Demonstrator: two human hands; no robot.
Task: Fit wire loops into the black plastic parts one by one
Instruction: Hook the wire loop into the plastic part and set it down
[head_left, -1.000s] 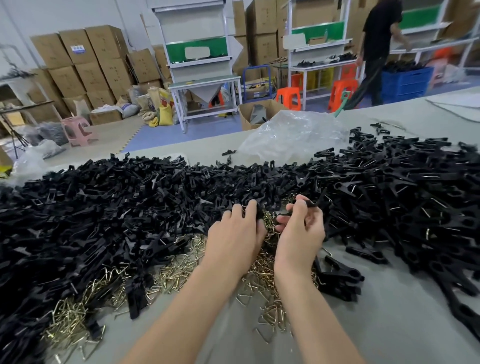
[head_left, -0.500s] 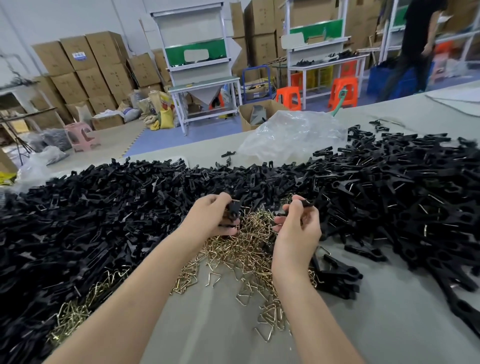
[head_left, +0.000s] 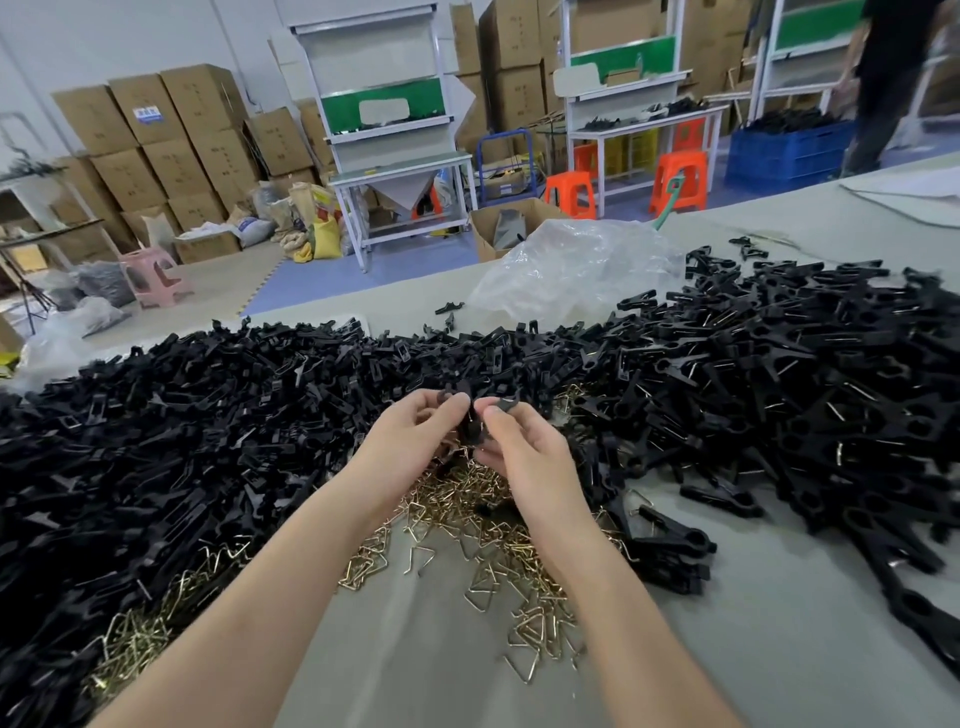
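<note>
Wire loops (head_left: 524, 618) lie in a loose scatter on the grey bench (head_left: 779, 665), beneath the hands and between the heaps of black plastic parts (head_left: 182, 426). They are thin, brass-coloured wire bent into angular, open-ended shapes. I judge them light, springy and quick to tangle, so best lifted singly by a straight side. The parts are matte moulded plastic, long and flat with slots and a forked end. They look rigid and light, and are best gripped by the flat body.

The left hand (head_left: 415, 441) and right hand (head_left: 530, 457) are raised together over the loops. The curled fingers of both pinch a held part (head_left: 470, 423). Whether a loop is already in it cannot be told.
</note>
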